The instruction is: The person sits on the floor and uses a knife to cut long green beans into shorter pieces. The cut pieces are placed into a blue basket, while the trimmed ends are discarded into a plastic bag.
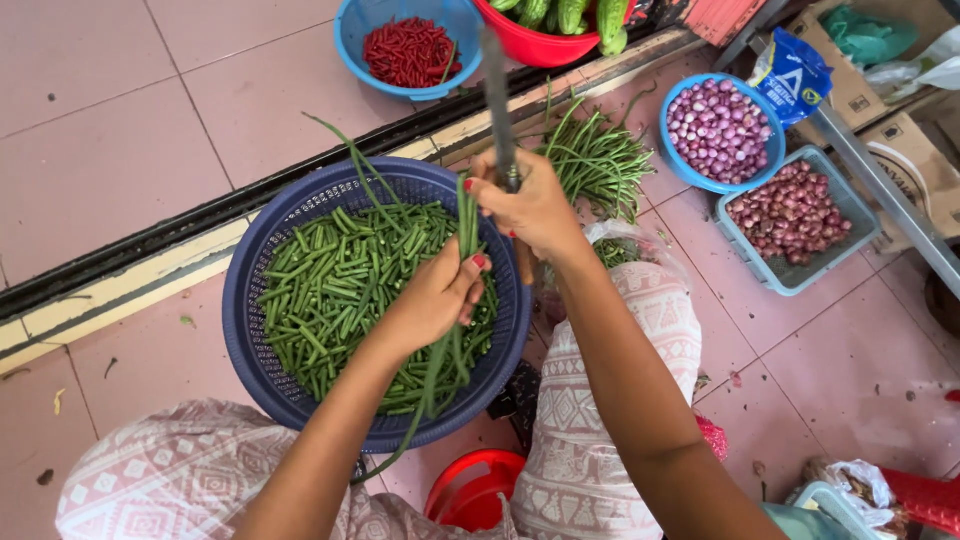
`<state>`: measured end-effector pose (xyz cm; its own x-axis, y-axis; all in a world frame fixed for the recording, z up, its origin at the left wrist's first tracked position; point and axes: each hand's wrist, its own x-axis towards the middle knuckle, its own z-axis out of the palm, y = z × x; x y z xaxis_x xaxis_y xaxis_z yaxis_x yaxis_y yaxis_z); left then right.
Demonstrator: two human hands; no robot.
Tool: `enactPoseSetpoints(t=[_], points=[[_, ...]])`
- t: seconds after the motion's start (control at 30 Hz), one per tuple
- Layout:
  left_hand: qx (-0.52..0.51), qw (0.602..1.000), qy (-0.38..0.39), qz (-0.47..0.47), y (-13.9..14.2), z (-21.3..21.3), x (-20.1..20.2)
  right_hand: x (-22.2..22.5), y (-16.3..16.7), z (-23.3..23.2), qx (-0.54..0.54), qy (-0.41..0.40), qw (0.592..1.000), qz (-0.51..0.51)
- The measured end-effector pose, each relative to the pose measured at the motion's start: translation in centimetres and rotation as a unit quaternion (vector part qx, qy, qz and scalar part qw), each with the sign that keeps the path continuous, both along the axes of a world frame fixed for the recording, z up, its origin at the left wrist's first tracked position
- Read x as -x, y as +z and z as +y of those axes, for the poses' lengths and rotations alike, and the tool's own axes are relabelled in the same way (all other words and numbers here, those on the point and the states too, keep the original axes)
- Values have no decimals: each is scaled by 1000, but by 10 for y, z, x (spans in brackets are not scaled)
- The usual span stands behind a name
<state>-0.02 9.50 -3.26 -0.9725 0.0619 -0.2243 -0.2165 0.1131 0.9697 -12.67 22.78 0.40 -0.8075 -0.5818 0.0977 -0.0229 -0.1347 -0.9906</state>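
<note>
My left hand point(432, 297) grips a bunch of long green beans point(466, 222) upright over a dark blue basket point(250, 300) full of cut bean pieces point(335, 285). The bean ends trail down past my wrist toward the basket's near rim. My right hand point(532, 207) holds a knife by its handle, the long blade point(497, 90) pointing away from me. The blade's base sits right beside the top of the held beans.
Uncut long beans point(598, 160) lie on the floor to the right. Beyond are a blue bowl of red chillies point(410, 50), a red bowl of green gourds point(560, 20), a blue bowl point(722, 130) and a tray point(795, 215) of shallots, and cardboard boxes point(900, 150). A red stool point(475, 490) is below.
</note>
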Motion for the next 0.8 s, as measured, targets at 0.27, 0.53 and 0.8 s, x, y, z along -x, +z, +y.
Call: enactPoseSetpoints(t=[0.27,0.53,0.8], points=[[-89,995,-26,47,11,-8,-3,-6,21,10,-17,39,999,16],[-260,965,-6,35,48,-24,-19,-37,54,9,-50,-2,999,15],[-243,964,-67,91,76,-23,-38,-81,96,9,-99,-132,936,312]])
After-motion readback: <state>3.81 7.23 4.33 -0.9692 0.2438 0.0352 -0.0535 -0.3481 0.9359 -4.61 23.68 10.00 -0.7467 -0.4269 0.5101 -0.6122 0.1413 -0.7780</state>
